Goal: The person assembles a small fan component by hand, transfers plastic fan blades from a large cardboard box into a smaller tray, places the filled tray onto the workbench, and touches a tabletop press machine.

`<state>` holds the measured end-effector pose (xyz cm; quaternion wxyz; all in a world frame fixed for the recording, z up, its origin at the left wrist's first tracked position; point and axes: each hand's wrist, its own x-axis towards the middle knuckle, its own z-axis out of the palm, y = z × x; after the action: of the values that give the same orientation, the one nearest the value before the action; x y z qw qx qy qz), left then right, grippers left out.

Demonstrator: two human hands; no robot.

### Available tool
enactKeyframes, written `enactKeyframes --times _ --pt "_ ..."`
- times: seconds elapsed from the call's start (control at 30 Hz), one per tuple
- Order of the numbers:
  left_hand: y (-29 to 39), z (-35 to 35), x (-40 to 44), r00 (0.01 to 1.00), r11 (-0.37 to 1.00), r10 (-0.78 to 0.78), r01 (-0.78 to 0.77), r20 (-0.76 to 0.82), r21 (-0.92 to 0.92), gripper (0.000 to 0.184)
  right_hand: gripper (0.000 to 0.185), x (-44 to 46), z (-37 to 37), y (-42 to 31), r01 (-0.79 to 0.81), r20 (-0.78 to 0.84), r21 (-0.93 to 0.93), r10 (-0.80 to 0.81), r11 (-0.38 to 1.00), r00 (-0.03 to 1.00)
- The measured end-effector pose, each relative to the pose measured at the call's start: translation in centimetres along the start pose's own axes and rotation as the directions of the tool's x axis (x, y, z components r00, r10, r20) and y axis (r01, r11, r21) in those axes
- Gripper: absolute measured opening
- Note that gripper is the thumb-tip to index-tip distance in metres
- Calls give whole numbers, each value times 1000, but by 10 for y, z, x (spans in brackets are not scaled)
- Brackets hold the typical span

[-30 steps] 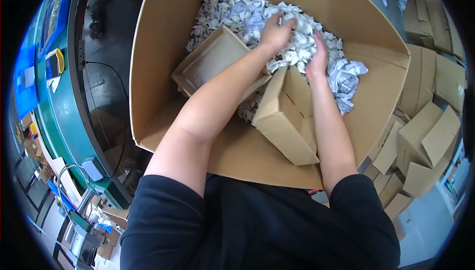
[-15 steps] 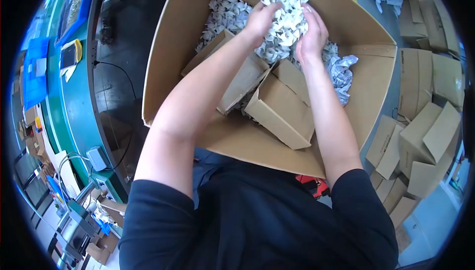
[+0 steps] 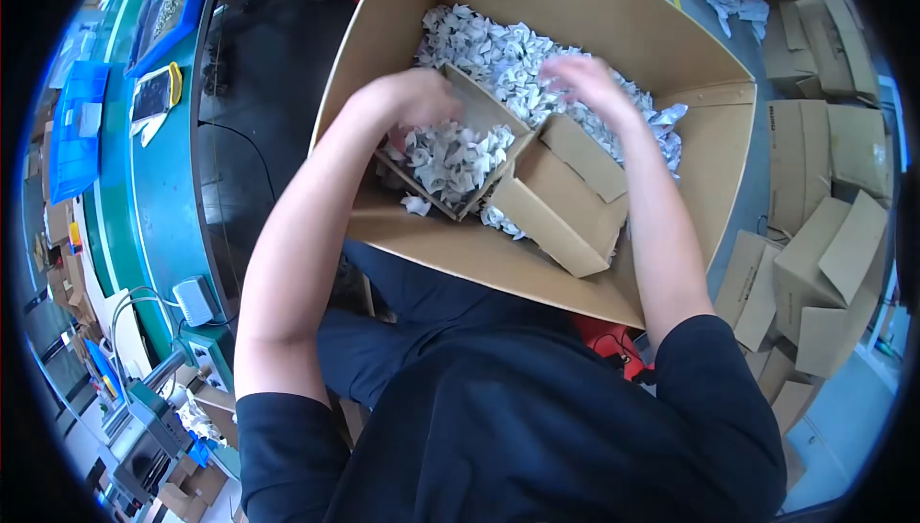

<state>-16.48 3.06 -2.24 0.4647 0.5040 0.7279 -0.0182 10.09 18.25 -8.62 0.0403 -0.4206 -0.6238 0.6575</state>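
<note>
A large cardboard carton [image 3: 709, 154] stands before me with white crumpled paper scraps [image 3: 503, 54] heaped along its far side. Inside it, on the left, a small cardboard box [image 3: 489, 102] holds a pile of the same paper scraps [image 3: 450, 164]. My left hand [image 3: 422, 102] is over that box's left end, blurred, its fingertips partly hidden. Above the heap, my right hand [image 3: 586, 82] has its fingers stretched apart and nothing visible in them. A second small cardboard box [image 3: 556, 202], tilted, lies right of the first.
Flattened and open cartons [image 3: 815, 264] are stacked on the right. A green workbench [image 3: 168, 207] runs along the left, carrying a phone [image 3: 150, 99] and a blue tray [image 3: 77, 130]. Something red [image 3: 613, 346] sits under the large carton's near edge.
My hands held a clump of paper scraps between them; now they are apart. A pile of scraps lies in the left small box. My left hand moved left and nearer.
</note>
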Motion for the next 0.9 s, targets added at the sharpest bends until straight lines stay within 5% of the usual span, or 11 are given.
enactKeyframes --times 0.07,0.1,0.17,0.3,0.43,0.53,0.67,0.73,0.8,0.87,0.9 --pt "-1 -21 45 977 998 63 -59 -204 24 55 57 37 -51 48 46 -554 -158 -128 986 823" --pt "5 -26 53 908 995 95 -84 -408 44 59 57 53 -52 82 43 -552 -166 -129 985 824" --pt "-5 -32 104 898 999 54 -48 -436 24 64 81 76 -47 128 -338 -769 -316 -30 886 639" --pt "-30 1 190 795 991 54 -119 -604 -69 73 95 84 -7 146 -298 -808 -396 -175 869 563" --pt "-31 33 210 680 983 95 -178 -727 -38 80 88 76 14 135 -310 -754 -447 -166 839 636" --pt "-19 53 200 723 990 129 -129 -679 51 86 84 79 30 117 -30 -532 -654 -431 756 729" --pt "7 57 183 907 986 101 -36 -408 164 92 79 74 46 88 62 -443 -455 -286 888 850" --pt "29 62 176 944 989 83 -39 -319 143 93 75 89 29 113 243 -455 -36 -232 969 860" --pt "55 75 168 947 966 -38 -47 -320 -254 89 74 82 14 124 313 -457 181 -203 932 866" --pt "70 87 165 947 895 -105 -43 -303 -444 87 61 74 11 125 326 -757 473 188 818 626" --pt "75 95 165 918 907 -121 -53 -379 -418 84 61 80 15 129 322 -752 477 190 818 631"
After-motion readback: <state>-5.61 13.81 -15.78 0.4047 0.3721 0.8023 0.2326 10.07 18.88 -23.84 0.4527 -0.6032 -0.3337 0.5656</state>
